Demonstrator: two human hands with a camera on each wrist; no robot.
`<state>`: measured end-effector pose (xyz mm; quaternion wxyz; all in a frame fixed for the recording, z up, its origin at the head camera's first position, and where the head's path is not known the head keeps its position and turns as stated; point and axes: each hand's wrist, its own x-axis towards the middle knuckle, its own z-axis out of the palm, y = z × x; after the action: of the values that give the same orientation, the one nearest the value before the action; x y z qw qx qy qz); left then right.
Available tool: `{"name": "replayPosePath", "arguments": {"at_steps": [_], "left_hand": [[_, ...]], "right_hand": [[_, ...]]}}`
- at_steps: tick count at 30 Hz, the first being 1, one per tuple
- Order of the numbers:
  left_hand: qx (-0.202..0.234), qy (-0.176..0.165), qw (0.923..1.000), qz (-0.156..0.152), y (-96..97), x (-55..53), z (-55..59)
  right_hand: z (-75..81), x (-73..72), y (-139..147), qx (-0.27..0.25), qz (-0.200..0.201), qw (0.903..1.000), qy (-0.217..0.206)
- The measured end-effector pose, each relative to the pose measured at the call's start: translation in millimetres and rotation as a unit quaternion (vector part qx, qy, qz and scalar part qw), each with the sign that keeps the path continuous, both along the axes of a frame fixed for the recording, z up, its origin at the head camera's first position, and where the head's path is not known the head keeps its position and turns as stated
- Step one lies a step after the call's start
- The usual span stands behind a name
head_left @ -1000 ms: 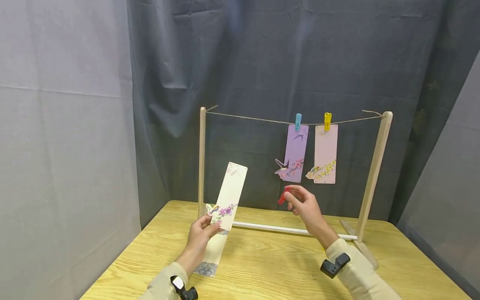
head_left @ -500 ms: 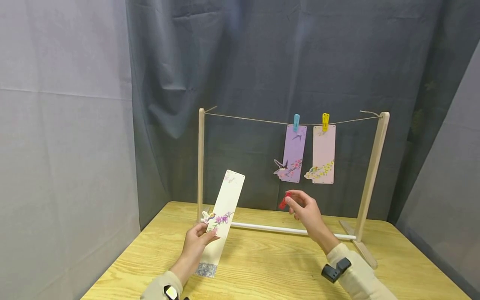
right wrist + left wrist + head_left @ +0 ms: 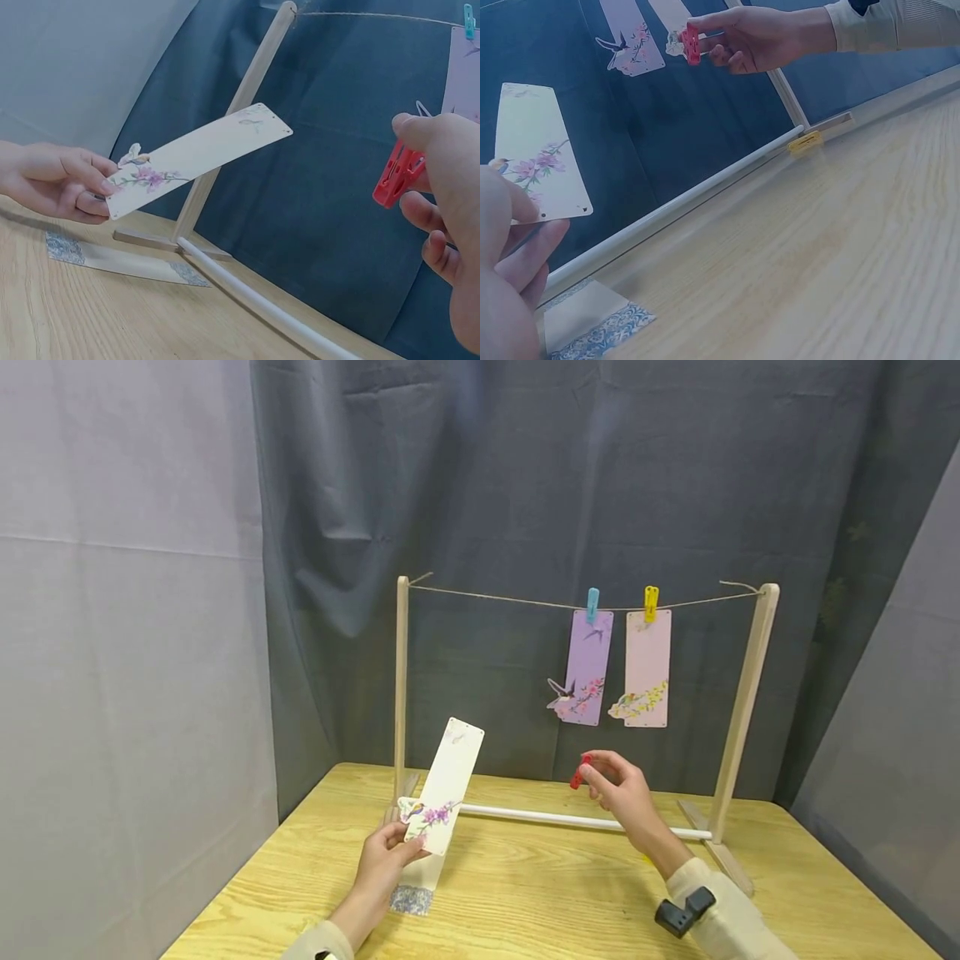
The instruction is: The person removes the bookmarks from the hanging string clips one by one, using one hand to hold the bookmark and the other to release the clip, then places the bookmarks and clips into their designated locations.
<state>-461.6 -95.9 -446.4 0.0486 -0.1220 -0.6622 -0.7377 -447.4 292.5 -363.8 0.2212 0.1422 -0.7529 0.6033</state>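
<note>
Left hand (image 3: 384,862) holding card (image 3: 448,783), right hand (image 3: 624,792) higher, pinching red clip (image 3: 397,176)

Dark grey cloth (image 3: 480,468) hangs behind the surface (image 3: 540,897), creased and falling in soft folds. A paler grey cloth (image 3: 127,652) with a horizontal crease walls the left side, and another pale panel (image 3: 900,710) slants along the right. The surface has yellowish wood grain and rounded far corners.

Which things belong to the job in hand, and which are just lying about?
Job, apparently:
red plastic clothespin, right hand
cream rectangular floral card, left hand
beige string on wooden frame
hanging purple card
hanging pink card
blue plastic clothespin
yellow plastic clothespin

Idle, seemingly, on wood-grain table:
cream strip with patterned ends
small yellow plastic clip
</note>
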Motion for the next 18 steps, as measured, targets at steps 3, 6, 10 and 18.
{"name": "replayPosePath", "arguments": {"at_steps": [3, 6, 10, 18], "left_hand": [[-0.005, -0.001, 1.0, 0.0, -1.5, 2.3, -1.7], [-0.009, -0.004, 0.9999, 0.004, -3.5, 5.8, -3.8], [-0.014, -0.007, 0.9999, 0.006, -6.7, 10.5, -6.0], [-0.045, -0.017, 0.9988, 0.012, -13.3, 17.8, -6.6]], "right_hand": [[-3.8, 1.8, 3, 0.013, -0.006, 0.9999, 0.001], [-8.7, 3.1, 6, 0.027, -0.01, 0.9996, 0.002], [-15.8, 5.3, 11, 0.035, -0.022, 0.9991, 0.0], [-31.4, 12.9, 23, 0.054, -0.041, 0.9976, -0.014]]}}
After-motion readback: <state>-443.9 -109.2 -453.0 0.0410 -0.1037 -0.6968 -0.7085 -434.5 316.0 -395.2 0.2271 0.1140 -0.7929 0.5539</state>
